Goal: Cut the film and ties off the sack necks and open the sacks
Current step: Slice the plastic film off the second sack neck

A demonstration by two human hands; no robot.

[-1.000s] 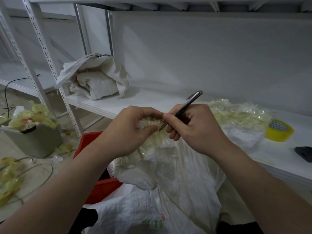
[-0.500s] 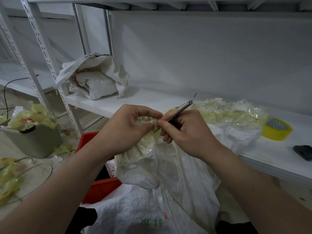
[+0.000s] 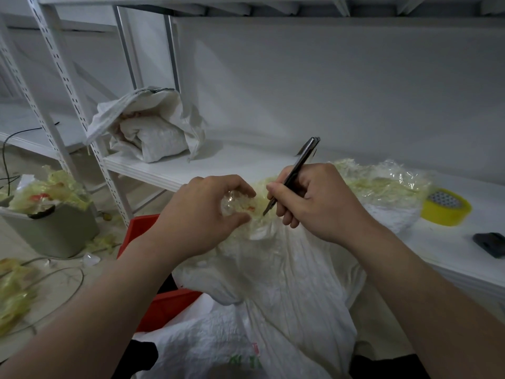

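My left hand [image 3: 202, 214] pinches the film-wrapped neck [image 3: 238, 206] of the white woven sack [image 3: 273, 283] before me. My right hand [image 3: 317, 203] grips a slim metal knife [image 3: 299, 168], its tip at that neck. The grey plastic bin [image 3: 54, 236] holds yellowish film scraps [image 3: 46, 187].

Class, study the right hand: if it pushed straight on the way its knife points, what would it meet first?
Probably the film on the sack neck that the left hand grips; the knife looks almost on it, depth unclear.

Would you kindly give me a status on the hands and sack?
Left hand grips film-wrapped sack neck. Right hand holds knife, tip at the film. Left thumb close to the tip.
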